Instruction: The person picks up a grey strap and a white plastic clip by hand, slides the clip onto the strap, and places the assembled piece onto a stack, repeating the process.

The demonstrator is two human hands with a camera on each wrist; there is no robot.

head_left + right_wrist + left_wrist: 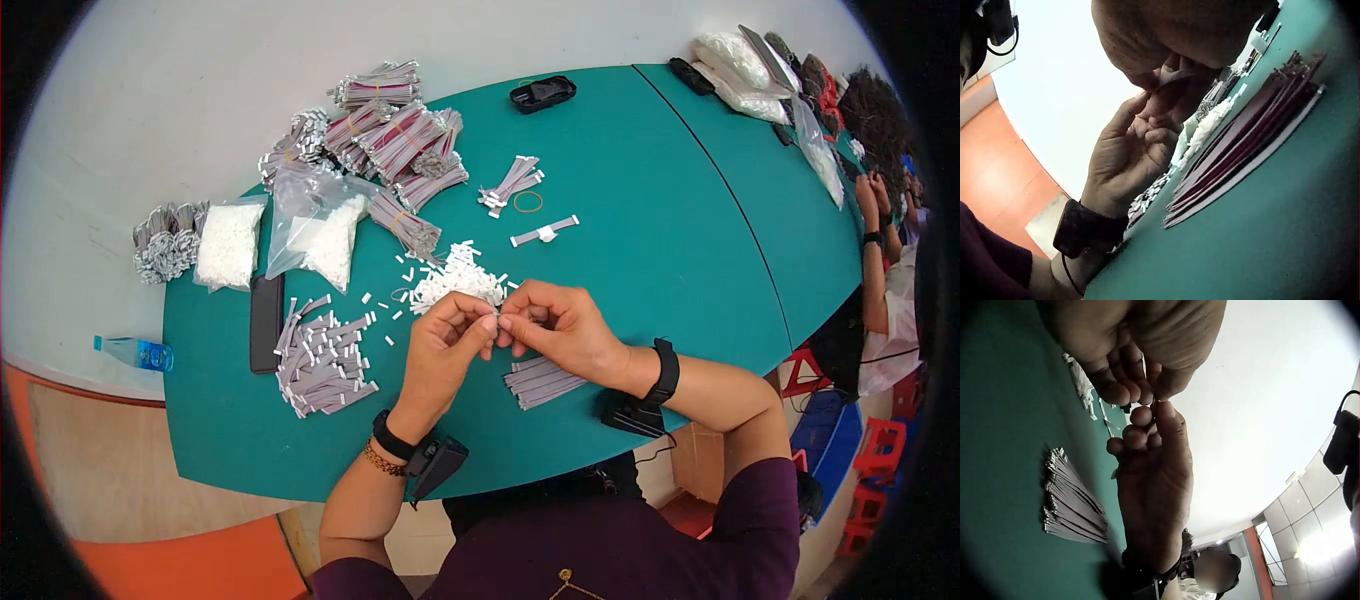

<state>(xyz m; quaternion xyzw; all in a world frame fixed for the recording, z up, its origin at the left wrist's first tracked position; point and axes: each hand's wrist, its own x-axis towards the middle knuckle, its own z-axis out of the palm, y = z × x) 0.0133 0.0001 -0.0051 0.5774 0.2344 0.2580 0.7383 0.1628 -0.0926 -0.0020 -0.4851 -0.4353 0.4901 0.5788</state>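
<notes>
Over the table, my left hand [440,350] and right hand [572,328] meet at the fingertips. Thumb and index finger of each hand pinch a tiny pale piece [497,314] between them; the fingers hide most of it, so I cannot tell its kind. Just beyond the hands lies a heap of small white plastic connectors [455,282]. Under the right hand's wrist side is a row of grey flat ribbon cables [540,384], also seen in the left wrist view as a fanned stack [1072,503]. To the left, short grey cables with white ends [325,362] form a loose pile.
Bundled cables [400,140] are stacked at the back left, near bags of white connectors [230,245]. A black phone [265,325] lies by the left pile. Further back are a rubber band [528,203], one cable [546,233] and a black case [542,94]. Another person sits far right.
</notes>
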